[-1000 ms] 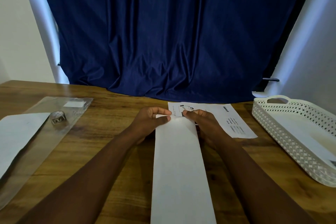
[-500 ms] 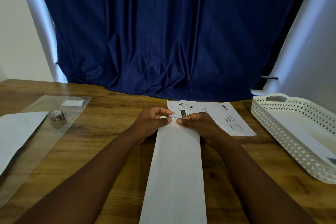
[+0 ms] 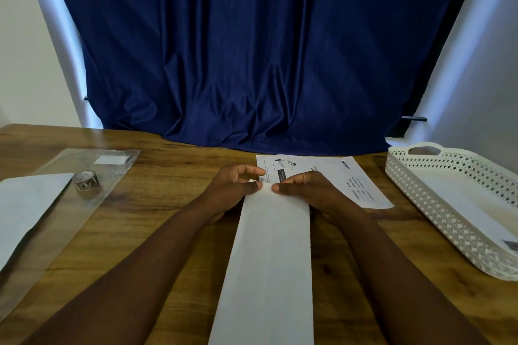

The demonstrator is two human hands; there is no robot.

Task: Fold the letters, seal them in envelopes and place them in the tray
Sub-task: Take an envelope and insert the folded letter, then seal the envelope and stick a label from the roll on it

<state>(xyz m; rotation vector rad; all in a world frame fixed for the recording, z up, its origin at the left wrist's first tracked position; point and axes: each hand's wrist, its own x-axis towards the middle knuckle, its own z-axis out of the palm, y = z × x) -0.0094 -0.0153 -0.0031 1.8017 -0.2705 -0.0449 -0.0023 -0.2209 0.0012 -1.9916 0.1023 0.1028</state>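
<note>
White folded letter (image 3: 269,255) lies lengthwise on the wooden worktop (image 3: 157,204); left hand (image 3: 232,187) and right hand (image 3: 305,190) each pinch its far edge, grips closed. Navy curtain (image 3: 252,50) hangs at twelve o'clock, white tray (image 3: 414,176) at three.

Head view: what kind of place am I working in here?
Probably a home desk set up for mailing, not an office: a wooden table against a white wall draped with a blue curtain, a white tray at the right, tape at the left.

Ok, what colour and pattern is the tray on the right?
White, its wall pierced with a lattice of small diamond-shaped holes: tray, seen in the head view.
</note>
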